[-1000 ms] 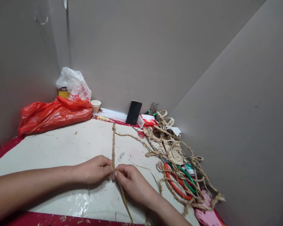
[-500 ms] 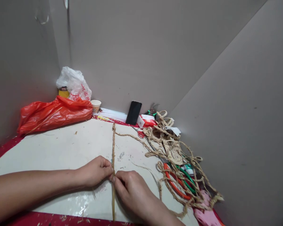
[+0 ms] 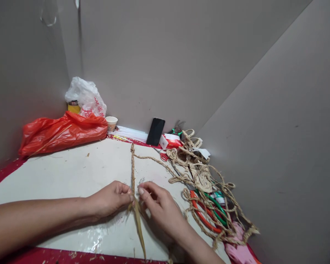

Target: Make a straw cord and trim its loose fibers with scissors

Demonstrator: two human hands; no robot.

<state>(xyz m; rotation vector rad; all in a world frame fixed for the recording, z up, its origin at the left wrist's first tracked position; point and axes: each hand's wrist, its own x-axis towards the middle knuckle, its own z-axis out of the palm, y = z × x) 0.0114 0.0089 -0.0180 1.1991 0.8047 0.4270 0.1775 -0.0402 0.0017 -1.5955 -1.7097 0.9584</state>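
A thin braid of dried plant fibre (image 3: 132, 165) runs upright down the white board, with a knotted top end. My left hand (image 3: 115, 198) pinches its lower part between thumb and fingertips. Below that pinch a loose flat brownish strand (image 3: 138, 225) hangs towards the near edge, with shorter fibre ends beside it. Just right of the braid is my right hand (image 3: 161, 203), fingers curled and thumb close to the index finger; whatever they hold is too small to make out. A thin cord (image 3: 151, 158) leads from the braid's upper part to the rope pile.
Braided rope (image 3: 205, 179) lies heaped on the right, over red-handled shears (image 3: 203, 214) and a green handle (image 3: 218, 209). Small red scissors (image 3: 164, 157), a phone (image 3: 155, 131), a paper cup (image 3: 111, 123) and a red plastic bag (image 3: 64, 134) line the back. Grey walls enclose the table.
My right hand has moved up and away from the braid, where it was pinching. The loose lower strand has swung right and spread wider. My left hand keeps its pinch.
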